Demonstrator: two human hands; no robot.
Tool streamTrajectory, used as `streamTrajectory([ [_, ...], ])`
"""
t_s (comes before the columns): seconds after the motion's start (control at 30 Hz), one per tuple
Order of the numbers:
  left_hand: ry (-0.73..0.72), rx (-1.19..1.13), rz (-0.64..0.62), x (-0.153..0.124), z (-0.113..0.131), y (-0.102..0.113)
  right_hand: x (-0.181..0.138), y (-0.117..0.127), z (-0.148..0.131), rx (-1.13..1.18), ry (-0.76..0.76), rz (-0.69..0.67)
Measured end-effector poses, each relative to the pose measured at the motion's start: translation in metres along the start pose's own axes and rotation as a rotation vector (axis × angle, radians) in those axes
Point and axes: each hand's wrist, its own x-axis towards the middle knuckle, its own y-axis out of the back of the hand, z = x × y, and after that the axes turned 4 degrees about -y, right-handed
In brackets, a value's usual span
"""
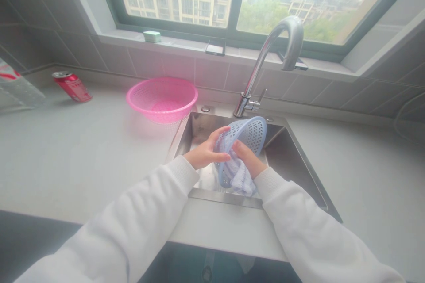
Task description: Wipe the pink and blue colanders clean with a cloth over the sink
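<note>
Over the stainless steel sink (275,141) my left hand (207,148) grips the rim of a light blue perforated plastic basket (249,135), which is tilted on its side. A pale blue and white cloth (236,173) lies bunched against the inside of the basket. My right hand (247,158) presses on this cloth, with its fingertips on the basket's inner side. The lower part of the cloth hangs toward the sink floor. Both white sleeves reach in from the bottom of the view.
A chrome gooseneck faucet (267,62) rises behind the sink. A pink perforated basket (162,99) stands on the counter (83,154) to the left, beyond it a red can (72,86) lying down and a plastic bottle (16,86). A green soap box (152,36) and a phone (215,47) rest on the windowsill.
</note>
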Motion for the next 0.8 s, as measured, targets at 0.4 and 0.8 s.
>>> streamTrajectory([
  [0.4,0.014,0.044,-0.084,-0.002,0.002,0.000,0.001,0.005,0.001,-0.108,0.032,0.012],
  [0.8,0.039,0.011,-0.006,0.000,0.004,0.000,-0.010,-0.006,-0.008,-0.067,0.063,0.017],
])
